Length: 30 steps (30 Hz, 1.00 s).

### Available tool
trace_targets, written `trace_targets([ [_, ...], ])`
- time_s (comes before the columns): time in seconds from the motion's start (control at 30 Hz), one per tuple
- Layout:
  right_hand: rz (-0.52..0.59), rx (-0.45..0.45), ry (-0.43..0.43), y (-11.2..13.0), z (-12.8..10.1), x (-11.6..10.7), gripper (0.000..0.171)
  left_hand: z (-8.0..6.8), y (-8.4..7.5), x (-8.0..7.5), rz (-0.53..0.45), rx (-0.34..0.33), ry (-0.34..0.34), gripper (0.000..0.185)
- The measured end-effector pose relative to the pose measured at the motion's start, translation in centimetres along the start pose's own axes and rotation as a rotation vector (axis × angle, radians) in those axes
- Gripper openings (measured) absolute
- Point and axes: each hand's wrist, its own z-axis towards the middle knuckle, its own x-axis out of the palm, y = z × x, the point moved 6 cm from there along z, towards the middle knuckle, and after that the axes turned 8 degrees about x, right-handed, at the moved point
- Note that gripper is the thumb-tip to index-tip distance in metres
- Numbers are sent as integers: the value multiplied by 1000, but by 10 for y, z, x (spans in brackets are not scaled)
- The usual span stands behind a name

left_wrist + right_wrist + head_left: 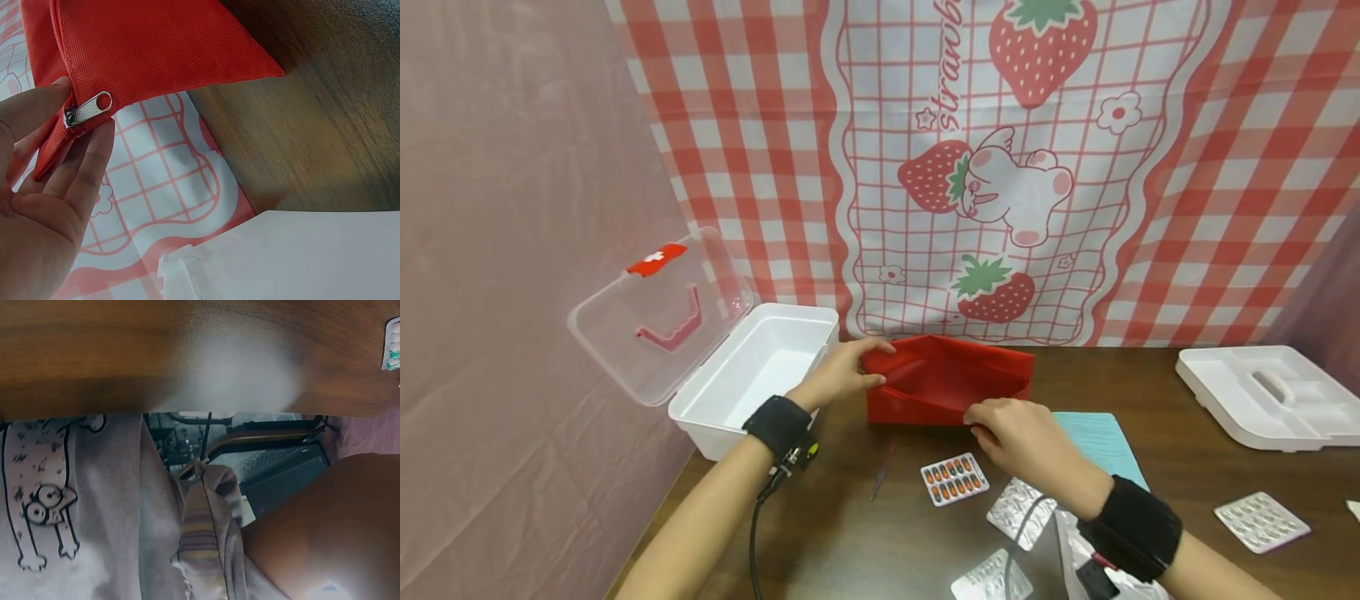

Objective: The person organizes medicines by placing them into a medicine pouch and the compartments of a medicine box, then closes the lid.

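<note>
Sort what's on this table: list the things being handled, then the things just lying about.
In hand: red pouch, held by left hand at its zipper pull and by right hand.

Lying about: open white box, pill packs, blue paper, white tray.

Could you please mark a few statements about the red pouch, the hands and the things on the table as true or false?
1. Both hands hold the red pouch. True: the left hand grips its left end and the right hand its near edge.
2. The zipper pull lies by the left hand's fingers. True, as the left wrist view shows.
3. The white box has its lid shut. False: the clear lid stands open.
4. The blister pack of orange capsules lies inside the white box. False: it lies on the table, in front of the pouch.
5. A white tray lies at the table's right. True.
</note>
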Motion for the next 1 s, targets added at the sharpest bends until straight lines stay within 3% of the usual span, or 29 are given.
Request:
trace_targets([
  [0.17, 2, -26, 31, 4, -10, 12, 12, 0, 0, 0, 4, -6, 4, 41],
  [0.43, 4, -32, 218, -2, -19, 49, 16, -1, 0, 1, -15, -18, 9, 41],
  [0.57, -1, -22, 262, -6, -20, 64, 15, -1, 0, 1, -4, -12, 7, 41],
  [0.87, 45, -14, 393, -9, -18, 84, 38, -2, -1, 0, 1, -8, 2, 41],
  [1.0, 49, -33, 420, -11, -19, 89, 40, -1, -1, 0, -4, 6, 1, 40],
])
